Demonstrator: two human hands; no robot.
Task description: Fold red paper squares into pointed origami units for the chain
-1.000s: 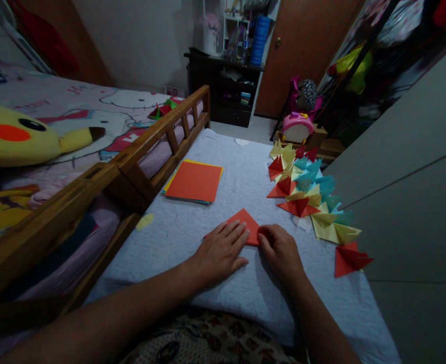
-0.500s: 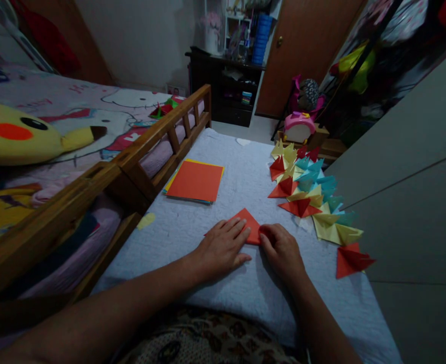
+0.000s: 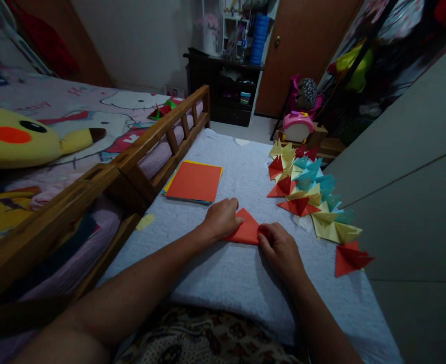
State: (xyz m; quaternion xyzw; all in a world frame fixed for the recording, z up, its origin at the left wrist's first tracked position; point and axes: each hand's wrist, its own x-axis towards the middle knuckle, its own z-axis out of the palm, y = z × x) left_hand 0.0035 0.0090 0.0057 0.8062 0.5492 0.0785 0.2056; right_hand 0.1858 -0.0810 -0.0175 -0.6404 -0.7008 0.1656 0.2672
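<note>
A folded sheet of red origami paper (image 3: 246, 230) lies on the pale bed sheet in front of me, its peak pointing away. My left hand (image 3: 223, 217) has its fingers curled at the paper's left edge, the thumb resting on top. At the right corner my right hand (image 3: 281, 245) pinches the paper between thumb and bent forefinger. Beyond my left hand is a stack of square paper (image 3: 194, 182), red on top with yellow and blue edges showing. Folded paper cranes (image 3: 298, 206) in red, yellow and blue stand in rows to the right.
A wooden bed rail (image 3: 132, 156) runs along the left, with a yellow plush toy (image 3: 29, 136) behind it. A pale cabinet (image 3: 408, 202) borders the right side. A yellow paper scrap (image 3: 145, 221) lies near the rail. Farther back are a dark shelf (image 3: 223, 91) and a pink toy (image 3: 298, 126).
My left hand has gone from lying flat across the paper to curling at its left edge, slightly farther from me. The right hand keeps its pinch.
</note>
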